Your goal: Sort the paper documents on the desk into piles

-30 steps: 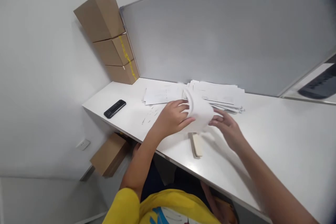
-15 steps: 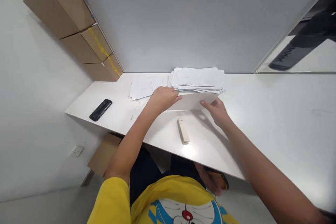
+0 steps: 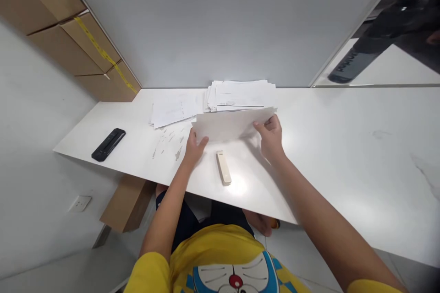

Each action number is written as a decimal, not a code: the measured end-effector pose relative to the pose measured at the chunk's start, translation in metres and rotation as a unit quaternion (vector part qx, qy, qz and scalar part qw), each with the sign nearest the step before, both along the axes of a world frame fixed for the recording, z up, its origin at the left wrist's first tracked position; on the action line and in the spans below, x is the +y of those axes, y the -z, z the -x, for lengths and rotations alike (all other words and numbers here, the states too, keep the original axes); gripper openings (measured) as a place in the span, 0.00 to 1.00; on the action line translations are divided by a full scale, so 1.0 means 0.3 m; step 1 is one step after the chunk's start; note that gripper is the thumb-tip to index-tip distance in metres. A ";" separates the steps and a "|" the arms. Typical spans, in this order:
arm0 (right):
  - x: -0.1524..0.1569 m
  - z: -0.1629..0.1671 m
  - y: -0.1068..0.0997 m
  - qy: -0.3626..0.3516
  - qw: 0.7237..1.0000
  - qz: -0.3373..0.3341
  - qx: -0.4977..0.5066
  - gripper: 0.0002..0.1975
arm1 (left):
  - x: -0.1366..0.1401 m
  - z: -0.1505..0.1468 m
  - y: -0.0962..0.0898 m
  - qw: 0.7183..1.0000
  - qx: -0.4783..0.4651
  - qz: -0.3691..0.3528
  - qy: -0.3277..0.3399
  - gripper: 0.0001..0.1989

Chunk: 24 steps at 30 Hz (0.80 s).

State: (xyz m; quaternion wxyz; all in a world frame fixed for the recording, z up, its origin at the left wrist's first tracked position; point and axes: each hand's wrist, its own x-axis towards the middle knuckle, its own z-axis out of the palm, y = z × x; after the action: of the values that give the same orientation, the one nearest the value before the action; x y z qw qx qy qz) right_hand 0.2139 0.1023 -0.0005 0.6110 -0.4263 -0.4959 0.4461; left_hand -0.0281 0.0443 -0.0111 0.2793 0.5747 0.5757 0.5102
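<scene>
Between my two hands a white sheaf of paper (image 3: 228, 124) is held tilted up off the desk; how many sheets it has I cannot tell. My left hand (image 3: 195, 149) pinches its lower left corner, thumb on the near face. At the right edge my right hand (image 3: 271, 136) grips it with the thumb in front and the fingers behind. Below the paper lies a cream stapler (image 3: 223, 168) on the desk, touched by neither hand. Just behind the held paper sits a thick stack of printed sheets (image 3: 245, 94).
A smaller paper pile (image 3: 173, 111) lies left of the stack on the white desk (image 3: 343, 155). Farther left is a black hole punch-like device (image 3: 108, 144). Cardboard boxes (image 3: 92, 43) stand by the wall, another box (image 3: 123, 203) below the desk. A grey panel (image 3: 220, 23) rises behind.
My left hand has come down from the paper's top edge to its lower left corner. The paper now stands more upright, facing me. The view has shifted to the right.
</scene>
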 end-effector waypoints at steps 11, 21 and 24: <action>0.034 -0.033 0.068 -0.032 0.999 -0.004 -0.005 0.21 | 0.044 0.004 0.033 0.999 -0.037 0.034 0.011 0.16; 0.105 -0.060 0.116 0.012 0.996 0.041 -0.074 0.15 | 0.040 0.002 -0.006 0.997 -0.031 0.051 0.040 0.10; 0.039 -0.109 0.044 0.005 0.998 0.037 -0.055 0.14 | 0.009 -0.010 -0.038 0.996 -0.041 0.056 0.053 0.12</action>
State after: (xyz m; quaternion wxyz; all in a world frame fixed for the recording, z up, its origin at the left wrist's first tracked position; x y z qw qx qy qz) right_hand 0.2468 0.1139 -0.0138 0.5690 -0.4752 -0.5095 0.4368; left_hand -0.0250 0.0471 0.0002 0.3608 0.5665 0.5603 0.4847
